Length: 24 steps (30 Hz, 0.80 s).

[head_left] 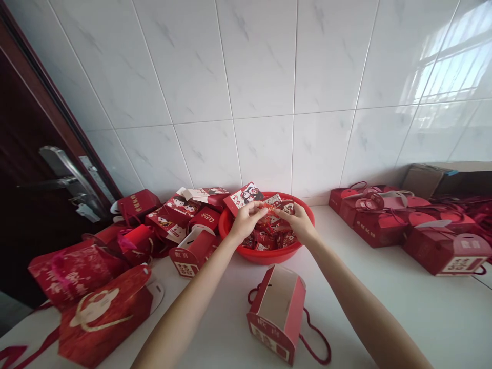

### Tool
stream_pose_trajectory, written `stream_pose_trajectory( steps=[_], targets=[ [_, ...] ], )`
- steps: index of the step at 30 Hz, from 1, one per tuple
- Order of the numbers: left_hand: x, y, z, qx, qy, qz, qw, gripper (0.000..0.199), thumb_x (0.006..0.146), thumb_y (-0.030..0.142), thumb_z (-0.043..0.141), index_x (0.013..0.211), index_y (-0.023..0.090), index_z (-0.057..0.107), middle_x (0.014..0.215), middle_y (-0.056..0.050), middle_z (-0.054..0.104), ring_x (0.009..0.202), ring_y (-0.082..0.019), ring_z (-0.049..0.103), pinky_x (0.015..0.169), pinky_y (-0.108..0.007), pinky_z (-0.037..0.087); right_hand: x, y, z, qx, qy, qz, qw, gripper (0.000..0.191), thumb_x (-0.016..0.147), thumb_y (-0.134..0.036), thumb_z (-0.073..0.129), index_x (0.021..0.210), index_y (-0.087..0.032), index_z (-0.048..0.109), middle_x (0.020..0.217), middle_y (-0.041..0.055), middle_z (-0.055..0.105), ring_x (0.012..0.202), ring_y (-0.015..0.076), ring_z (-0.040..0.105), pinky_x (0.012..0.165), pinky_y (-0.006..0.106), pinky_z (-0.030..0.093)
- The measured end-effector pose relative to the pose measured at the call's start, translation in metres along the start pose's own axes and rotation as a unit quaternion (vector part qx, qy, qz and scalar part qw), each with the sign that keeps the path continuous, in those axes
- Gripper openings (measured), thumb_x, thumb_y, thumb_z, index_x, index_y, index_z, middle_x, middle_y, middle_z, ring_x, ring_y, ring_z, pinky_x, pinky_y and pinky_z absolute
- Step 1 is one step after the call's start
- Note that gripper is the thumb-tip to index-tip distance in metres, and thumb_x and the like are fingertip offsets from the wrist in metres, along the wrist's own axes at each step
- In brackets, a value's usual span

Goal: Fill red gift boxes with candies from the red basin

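Note:
Both hands are over a red plastic basket [269, 257] filled with small red printed packets [265, 239]. My left hand [248, 220] and my right hand [298, 221] pinch a small orange-red packet [271, 208] between their fingertips, one at each side. Nearer to me, between my forearms, a red box [274, 315] with a dark red rope handle stands on the white table; its top is open and its pale inside shows. A printed red and white box [243, 197] leans on the basket's back left rim.
Red gift boxes [172, 218] pile up at the left, with larger red bags [103, 318] nearer me. More red boxes [378, 225] stand at the right, before a cardboard box [426, 182]. A tiled wall [265, 77] rises behind; a dark door [31, 154] is left.

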State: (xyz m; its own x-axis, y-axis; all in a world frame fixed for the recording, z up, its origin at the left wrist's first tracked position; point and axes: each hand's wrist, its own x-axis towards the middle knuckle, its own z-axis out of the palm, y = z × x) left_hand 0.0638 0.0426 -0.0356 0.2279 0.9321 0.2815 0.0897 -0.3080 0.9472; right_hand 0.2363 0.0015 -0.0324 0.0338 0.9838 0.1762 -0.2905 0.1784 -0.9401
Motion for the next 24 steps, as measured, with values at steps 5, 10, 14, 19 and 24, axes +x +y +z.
stream_pose_trajectory(
  steps=[5,10,14,19,24],
  targets=[
    [0.015,-0.021,-0.014,0.218,-0.011,-0.064,0.974,0.009,0.067,0.021,0.075,0.072,0.019,0.068,0.069,-0.003,0.069,0.072,-0.022,0.066,0.073,-0.031,0.049,0.008,0.011,-0.006,-0.009,0.075,-0.016,0.997,0.033,0.062,-0.032,0.083,0.086,-0.02,0.063,0.077,-0.0004,0.07,0.065,0.0187,0.068,0.049,0.029,0.061],
    [0.025,-0.032,-0.015,0.305,-0.089,-0.084,0.944,0.021,0.052,0.009,0.078,0.065,0.023,0.07,0.057,0.001,0.066,0.059,-0.022,0.063,0.063,-0.029,0.045,0.006,0.009,-0.005,-0.011,0.051,-0.012,0.999,0.031,0.063,-0.032,0.081,0.086,-0.019,0.064,0.079,0.001,0.071,0.066,0.0189,0.068,0.047,0.029,0.06],
    [0.029,-0.031,-0.01,0.31,-0.108,-0.087,0.94,0.019,0.051,0.006,0.075,0.048,0.021,0.063,0.046,0.002,0.061,0.047,-0.019,0.057,0.056,-0.028,0.043,0.005,0.007,-0.004,-0.009,0.049,-0.009,0.999,0.032,0.063,-0.031,0.081,0.087,-0.02,0.063,0.082,0.0018,0.072,0.071,0.0203,0.07,0.048,0.029,0.061],
    [0.026,-0.024,-0.015,0.314,-0.06,-0.071,0.945,0.01,0.064,0.01,0.068,0.062,0.019,0.071,0.068,-0.003,0.074,0.071,-0.023,0.069,0.07,-0.028,0.05,0.005,0.007,-0.004,-0.013,0.059,-0.01,0.998,0.032,0.065,-0.032,0.08,0.088,-0.019,0.062,0.082,0.0022,0.072,0.07,0.0201,0.07,0.049,0.028,0.06],
    [0.023,-0.021,-0.018,0.217,0.036,-0.083,0.972,0.007,0.071,0.015,0.067,0.073,0.017,0.073,0.076,-0.004,0.075,0.083,-0.024,0.071,0.083,-0.033,0.053,0.006,0.01,-0.005,-0.016,0.068,-0.017,0.997,0.03,0.067,-0.031,0.078,0.088,-0.019,0.062,0.081,0.0013,0.071,0.07,0.0186,0.069,0.05,0.027,0.06]
  ],
)
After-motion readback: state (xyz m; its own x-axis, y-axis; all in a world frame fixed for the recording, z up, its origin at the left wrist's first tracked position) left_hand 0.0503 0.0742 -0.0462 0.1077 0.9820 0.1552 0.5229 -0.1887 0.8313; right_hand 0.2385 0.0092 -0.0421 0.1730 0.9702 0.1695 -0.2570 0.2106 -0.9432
